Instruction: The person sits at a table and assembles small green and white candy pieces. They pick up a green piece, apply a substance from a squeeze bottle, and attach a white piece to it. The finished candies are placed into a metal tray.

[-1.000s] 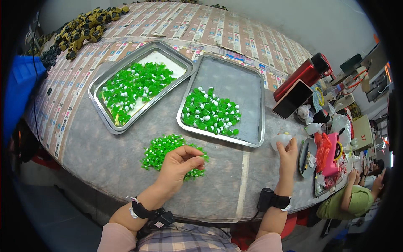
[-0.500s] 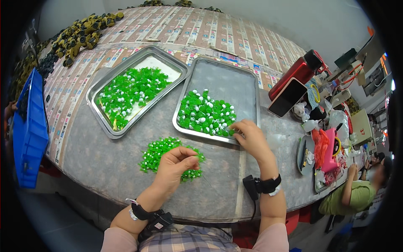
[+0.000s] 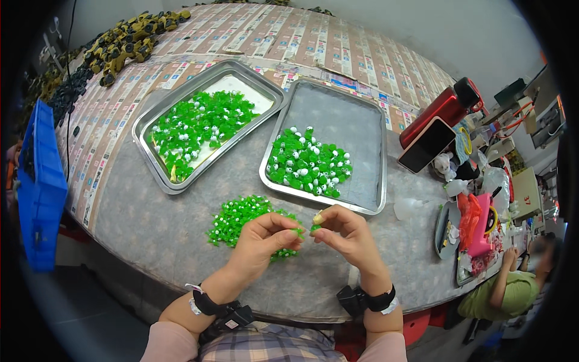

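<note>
My left hand [image 3: 265, 242] pinches a small green plastic piece [image 3: 299, 231] between thumb and fingertips. Close beside it, my right hand [image 3: 345, 236] pinches another small green piece [image 3: 315, 228]; the fingertips nearly meet. Partly behind my left hand, a pile of green pieces with small white tips [image 3: 238, 218] lies on the table. Beyond my hands, the right metal tray [image 3: 383, 163] holds green pieces with white, eye-like balls [image 3: 307, 163] gathered at its near left. A second metal tray [image 3: 140, 136], farther left, carries more green-and-white pieces [image 3: 202, 123].
A red bottle [image 3: 431, 117] with a phone [image 3: 427, 145] against it stands to the right. Beyond are a pink container [image 3: 479, 223] and a grey dish [image 3: 445, 232]. A blue crate [image 3: 45, 187] is at the left edge; yellow-and-black toy parts [image 3: 126, 45] pile at far left. A co-worker [image 3: 506, 289] sits right.
My right hand has left the right tray's near edge and come to my left hand, now with a green piece in its fingers. The view has shifted slightly.
</note>
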`<act>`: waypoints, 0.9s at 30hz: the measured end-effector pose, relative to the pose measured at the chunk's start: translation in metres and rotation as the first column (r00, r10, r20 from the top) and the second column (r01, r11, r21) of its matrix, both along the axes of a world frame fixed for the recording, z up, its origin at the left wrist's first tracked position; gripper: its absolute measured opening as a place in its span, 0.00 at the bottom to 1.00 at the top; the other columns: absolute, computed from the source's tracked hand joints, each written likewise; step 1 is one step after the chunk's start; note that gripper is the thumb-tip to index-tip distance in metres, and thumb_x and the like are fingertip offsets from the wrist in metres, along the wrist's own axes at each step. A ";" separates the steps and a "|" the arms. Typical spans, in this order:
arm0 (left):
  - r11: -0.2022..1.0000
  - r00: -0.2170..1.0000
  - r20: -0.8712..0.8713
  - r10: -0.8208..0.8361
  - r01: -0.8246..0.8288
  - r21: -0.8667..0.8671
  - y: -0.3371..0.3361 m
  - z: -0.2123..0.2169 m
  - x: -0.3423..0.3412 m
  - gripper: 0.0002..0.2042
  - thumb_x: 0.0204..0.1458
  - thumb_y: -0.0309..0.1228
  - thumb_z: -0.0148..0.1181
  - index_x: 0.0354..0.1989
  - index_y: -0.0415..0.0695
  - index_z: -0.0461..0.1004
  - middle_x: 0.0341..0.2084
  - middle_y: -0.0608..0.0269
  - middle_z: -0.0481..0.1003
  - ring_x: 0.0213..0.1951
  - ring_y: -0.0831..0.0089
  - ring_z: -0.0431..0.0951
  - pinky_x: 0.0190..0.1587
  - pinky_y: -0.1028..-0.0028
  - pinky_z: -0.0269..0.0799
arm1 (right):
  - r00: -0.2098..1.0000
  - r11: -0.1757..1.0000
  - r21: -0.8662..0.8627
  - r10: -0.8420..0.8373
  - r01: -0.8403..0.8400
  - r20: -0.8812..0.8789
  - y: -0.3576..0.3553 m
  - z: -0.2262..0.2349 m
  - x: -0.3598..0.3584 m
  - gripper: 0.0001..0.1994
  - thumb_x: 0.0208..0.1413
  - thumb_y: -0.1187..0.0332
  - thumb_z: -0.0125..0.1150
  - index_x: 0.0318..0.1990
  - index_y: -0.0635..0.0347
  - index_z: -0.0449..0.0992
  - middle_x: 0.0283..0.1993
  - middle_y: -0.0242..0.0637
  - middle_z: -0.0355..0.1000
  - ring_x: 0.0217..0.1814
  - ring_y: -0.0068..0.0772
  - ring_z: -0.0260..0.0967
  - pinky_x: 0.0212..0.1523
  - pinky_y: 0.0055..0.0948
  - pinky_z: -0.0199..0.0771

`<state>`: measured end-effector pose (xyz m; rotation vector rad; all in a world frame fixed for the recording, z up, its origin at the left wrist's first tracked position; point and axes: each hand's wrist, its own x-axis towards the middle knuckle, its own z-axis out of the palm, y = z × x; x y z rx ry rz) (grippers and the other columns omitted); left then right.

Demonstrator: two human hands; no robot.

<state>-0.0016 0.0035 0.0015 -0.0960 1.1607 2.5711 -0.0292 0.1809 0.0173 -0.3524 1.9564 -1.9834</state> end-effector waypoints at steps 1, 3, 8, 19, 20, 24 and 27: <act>1.000 1.000 0.004 -0.002 0.002 0.004 0.000 0.001 0.000 0.06 0.43 0.25 0.55 0.30 0.39 0.67 0.29 0.59 0.71 0.30 0.74 0.72 0.32 0.76 0.71 | 0.999 0.999 -0.051 0.003 -0.001 0.054 -0.004 0.000 0.001 0.08 0.44 0.75 0.56 0.34 0.64 0.67 0.29 0.31 0.68 0.29 0.19 0.65 0.29 0.17 0.66; 1.000 1.000 -0.008 -0.027 0.027 -0.002 0.000 0.000 0.000 0.06 0.44 0.26 0.55 0.30 0.39 0.67 0.29 0.59 0.71 0.31 0.73 0.73 0.33 0.76 0.71 | 0.988 0.989 -0.147 0.016 0.008 0.157 -0.008 0.001 0.003 0.08 0.44 0.77 0.56 0.34 0.64 0.67 0.30 0.34 0.68 0.28 0.21 0.66 0.28 0.18 0.67; 0.999 1.000 -0.015 -0.017 0.018 0.034 0.000 -0.003 -0.001 0.06 0.46 0.25 0.52 0.33 0.39 0.68 0.28 0.59 0.72 0.31 0.74 0.73 0.35 0.77 0.71 | 0.977 0.972 -0.236 0.034 0.017 0.211 -0.011 -0.004 0.006 0.10 0.45 0.76 0.55 0.36 0.66 0.67 0.35 0.35 0.68 0.34 0.22 0.67 0.32 0.19 0.70; 0.998 0.999 0.032 0.025 -0.024 -0.058 0.001 -0.005 -0.001 0.05 0.46 0.25 0.53 0.31 0.39 0.68 0.26 0.61 0.72 0.28 0.77 0.73 0.33 0.78 0.71 | 0.988 0.966 -0.216 -0.127 0.142 0.083 -0.012 -0.001 0.012 0.10 0.43 0.79 0.57 0.35 0.64 0.68 0.35 0.34 0.69 0.36 0.20 0.67 0.38 0.17 0.66; 0.998 0.999 0.034 0.029 -0.027 -0.058 0.001 -0.006 -0.001 0.05 0.46 0.25 0.53 0.31 0.39 0.68 0.26 0.61 0.72 0.28 0.77 0.73 0.33 0.78 0.71 | 0.989 0.969 -0.202 -0.134 0.145 0.068 -0.013 -0.001 0.013 0.09 0.43 0.79 0.57 0.35 0.64 0.68 0.34 0.34 0.69 0.36 0.20 0.67 0.38 0.17 0.66; 0.998 0.999 0.036 0.030 -0.028 -0.053 0.001 -0.005 0.000 0.04 0.45 0.24 0.53 0.30 0.38 0.68 0.25 0.61 0.72 0.28 0.77 0.73 0.33 0.78 0.71 | 0.990 0.975 -0.168 -0.140 0.142 0.026 -0.013 -0.001 0.013 0.09 0.42 0.78 0.58 0.33 0.64 0.68 0.34 0.33 0.69 0.36 0.19 0.67 0.37 0.17 0.66; 0.993 0.999 0.009 0.053 -0.052 -0.109 0.002 -0.003 0.001 0.04 0.45 0.23 0.53 0.29 0.38 0.68 0.25 0.61 0.72 0.27 0.78 0.72 0.32 0.79 0.71 | 0.990 0.979 -0.153 -0.141 0.137 -0.010 -0.015 -0.002 0.013 0.09 0.42 0.78 0.58 0.33 0.63 0.68 0.33 0.33 0.69 0.36 0.19 0.67 0.36 0.17 0.66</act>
